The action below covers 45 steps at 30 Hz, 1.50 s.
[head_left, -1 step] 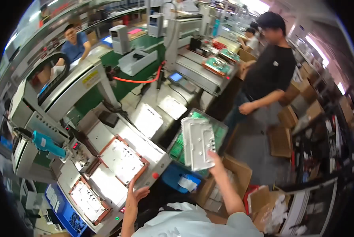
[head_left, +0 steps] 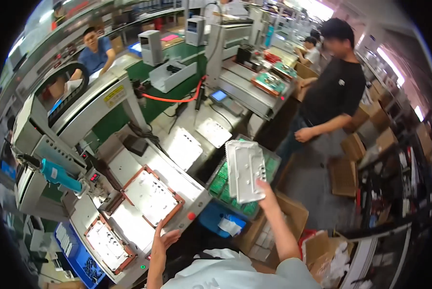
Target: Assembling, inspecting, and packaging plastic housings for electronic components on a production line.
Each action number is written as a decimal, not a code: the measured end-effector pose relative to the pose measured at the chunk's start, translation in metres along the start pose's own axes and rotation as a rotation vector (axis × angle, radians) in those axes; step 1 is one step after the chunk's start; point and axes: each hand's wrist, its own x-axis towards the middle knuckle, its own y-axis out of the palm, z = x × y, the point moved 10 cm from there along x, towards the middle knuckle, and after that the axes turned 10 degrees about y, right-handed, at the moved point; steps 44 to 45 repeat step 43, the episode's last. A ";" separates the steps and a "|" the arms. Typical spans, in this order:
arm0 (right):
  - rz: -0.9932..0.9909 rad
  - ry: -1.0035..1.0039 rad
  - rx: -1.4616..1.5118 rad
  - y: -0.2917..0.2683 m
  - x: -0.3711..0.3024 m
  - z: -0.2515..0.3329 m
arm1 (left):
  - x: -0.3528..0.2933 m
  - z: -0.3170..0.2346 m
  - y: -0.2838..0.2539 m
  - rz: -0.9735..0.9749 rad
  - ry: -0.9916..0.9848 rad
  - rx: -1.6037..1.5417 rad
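My right hand (head_left: 265, 193) grips a pale rectangular housing cover (head_left: 246, 171) by its near right corner, holding it up over a tray of green circuit boards (head_left: 220, 182). The cover has a ribbed left edge; whether it is one piece or two stacked I cannot tell. My left hand (head_left: 163, 241) is open, fingers spread, beside the near corner of a reddish-brown fixture (head_left: 178, 201) on the machine bed. In that fixture lies a white cover plate (head_left: 151, 195) with small dark holes. A second white plate (head_left: 105, 244) rests in another fixture to its left.
A teal screwdriver unit (head_left: 59, 174) hangs over the bed's left side. A red button (head_left: 191, 216) sits on the bed's front edge. Blue bins (head_left: 88, 265) stand at lower left, cardboard boxes (head_left: 293, 212) at right. A co-worker in black (head_left: 329, 91) stands at upper right.
The view has shifted slightly, moving the surroundings a little to the right. The cover in my right hand has turned slightly. My left hand is nearly unchanged.
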 end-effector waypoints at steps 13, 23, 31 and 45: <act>-0.017 0.149 -0.507 0.024 0.312 0.053 | -0.007 -0.001 -0.063 -0.364 -0.148 -0.005; -0.073 0.201 -1.207 0.025 0.401 0.050 | -0.005 -0.005 -0.063 -0.475 -0.275 0.089; -0.215 -0.159 -1.429 0.058 0.388 0.076 | -0.024 -0.018 -0.076 -0.629 -0.186 0.043; 0.236 -0.731 -0.989 0.273 0.107 -0.005 | -0.129 0.002 -0.094 -0.805 0.015 -0.180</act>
